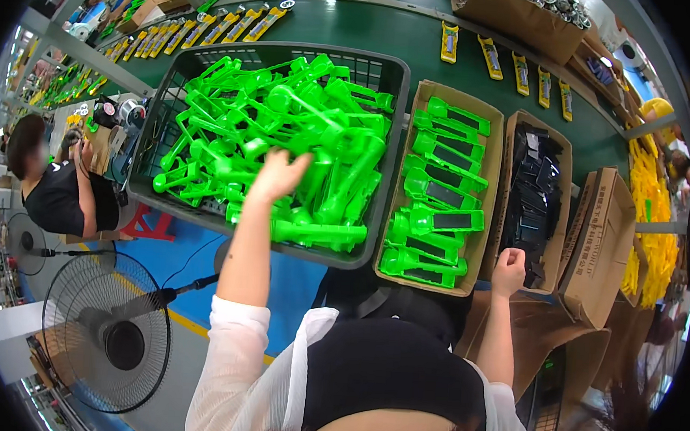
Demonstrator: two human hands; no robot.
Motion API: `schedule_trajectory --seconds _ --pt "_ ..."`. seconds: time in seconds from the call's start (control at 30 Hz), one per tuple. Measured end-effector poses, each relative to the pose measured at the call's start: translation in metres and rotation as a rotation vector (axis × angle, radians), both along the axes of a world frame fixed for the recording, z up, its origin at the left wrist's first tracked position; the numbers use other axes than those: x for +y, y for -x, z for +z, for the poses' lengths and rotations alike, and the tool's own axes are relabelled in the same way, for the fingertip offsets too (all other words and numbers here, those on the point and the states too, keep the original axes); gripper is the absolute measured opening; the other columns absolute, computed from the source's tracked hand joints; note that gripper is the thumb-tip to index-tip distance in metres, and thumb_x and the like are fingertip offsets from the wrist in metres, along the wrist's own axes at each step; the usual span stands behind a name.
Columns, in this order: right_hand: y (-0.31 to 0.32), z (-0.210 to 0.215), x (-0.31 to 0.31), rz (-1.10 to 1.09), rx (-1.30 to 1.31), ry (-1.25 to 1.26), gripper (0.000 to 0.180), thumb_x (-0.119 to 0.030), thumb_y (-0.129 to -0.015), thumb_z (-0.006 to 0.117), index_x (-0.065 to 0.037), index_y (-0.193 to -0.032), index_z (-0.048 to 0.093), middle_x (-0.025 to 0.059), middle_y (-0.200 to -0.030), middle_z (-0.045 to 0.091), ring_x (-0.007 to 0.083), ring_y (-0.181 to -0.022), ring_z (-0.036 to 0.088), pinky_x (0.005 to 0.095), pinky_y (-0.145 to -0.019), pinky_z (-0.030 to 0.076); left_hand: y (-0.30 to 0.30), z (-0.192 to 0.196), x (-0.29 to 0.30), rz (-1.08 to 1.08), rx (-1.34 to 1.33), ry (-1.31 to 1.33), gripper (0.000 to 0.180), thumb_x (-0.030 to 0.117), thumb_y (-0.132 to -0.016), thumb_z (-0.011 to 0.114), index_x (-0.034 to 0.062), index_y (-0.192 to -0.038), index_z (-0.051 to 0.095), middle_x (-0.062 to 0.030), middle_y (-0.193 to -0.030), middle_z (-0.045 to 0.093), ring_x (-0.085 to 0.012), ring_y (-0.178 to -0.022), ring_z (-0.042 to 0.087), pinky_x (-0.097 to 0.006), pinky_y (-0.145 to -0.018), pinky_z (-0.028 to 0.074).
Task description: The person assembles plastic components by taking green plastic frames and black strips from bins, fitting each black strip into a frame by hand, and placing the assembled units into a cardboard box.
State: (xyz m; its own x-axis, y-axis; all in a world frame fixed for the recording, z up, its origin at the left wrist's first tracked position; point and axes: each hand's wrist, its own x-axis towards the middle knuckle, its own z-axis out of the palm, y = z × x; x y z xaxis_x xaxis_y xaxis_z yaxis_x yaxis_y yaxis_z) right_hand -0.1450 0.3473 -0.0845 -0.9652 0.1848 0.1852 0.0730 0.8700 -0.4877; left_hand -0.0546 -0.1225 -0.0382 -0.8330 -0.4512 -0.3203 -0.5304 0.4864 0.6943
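My left hand (pixel 280 176) reaches into a black plastic crate (pixel 403 100) heaped with green plastic housings (pixel 288 105). Its fingers are apart over the pile, touching or just above the housings; the exact contact is blurred. My right hand (pixel 509 270) is curled, its fingertips pressed together, at the near left corner of a cardboard box of dark flat panels (pixel 532 195). Whatever it pinches, if anything, does not show. Between the hands, a shallow cardboard box (pixel 489 118) holds a column of green housings with dark panels set in them (pixel 445 192).
An empty-looking brown carton (pixel 596 247) leans at the right, near yellow parts (pixel 649 218). Beyond, a green conveyor belt (pixel 372 27) carries rows of yellow devices (pixel 489 57). A standing fan (pixel 109 331) is at lower left; a co-worker (pixel 63 174) sits at the left.
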Motion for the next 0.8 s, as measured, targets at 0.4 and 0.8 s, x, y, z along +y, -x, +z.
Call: schedule_trajectory --seconds 0.4,0.8 --pt "-0.010 -0.003 0.004 0.176 0.109 0.109 0.010 -0.020 -0.081 0.055 -0.011 -0.079 0.054 0.0036 -0.060 0.057 0.0227 -0.055 0.057 0.0364 -0.051 0.043 -0.036 0.065 0.086 -0.272 -0.023 0.269 0.044 0.028 -0.081 0.059 0.0003 -0.115 0.053 -0.0182 -0.118 0.053 -0.0314 -0.110 0.050 -0.036 -0.093 0.040" --pt "-0.016 -0.006 0.014 0.316 0.263 0.129 0.007 -0.015 -0.080 0.057 -0.010 -0.077 0.053 0.0066 -0.058 0.054 0.0266 -0.055 0.056 0.0386 -0.048 0.043 -0.014 0.032 0.061 0.080 0.137 0.706 0.033 0.025 -0.078 0.060 -0.0014 -0.097 0.061 -0.0182 -0.092 0.063 -0.0308 -0.076 0.062 -0.040 -0.072 0.049"
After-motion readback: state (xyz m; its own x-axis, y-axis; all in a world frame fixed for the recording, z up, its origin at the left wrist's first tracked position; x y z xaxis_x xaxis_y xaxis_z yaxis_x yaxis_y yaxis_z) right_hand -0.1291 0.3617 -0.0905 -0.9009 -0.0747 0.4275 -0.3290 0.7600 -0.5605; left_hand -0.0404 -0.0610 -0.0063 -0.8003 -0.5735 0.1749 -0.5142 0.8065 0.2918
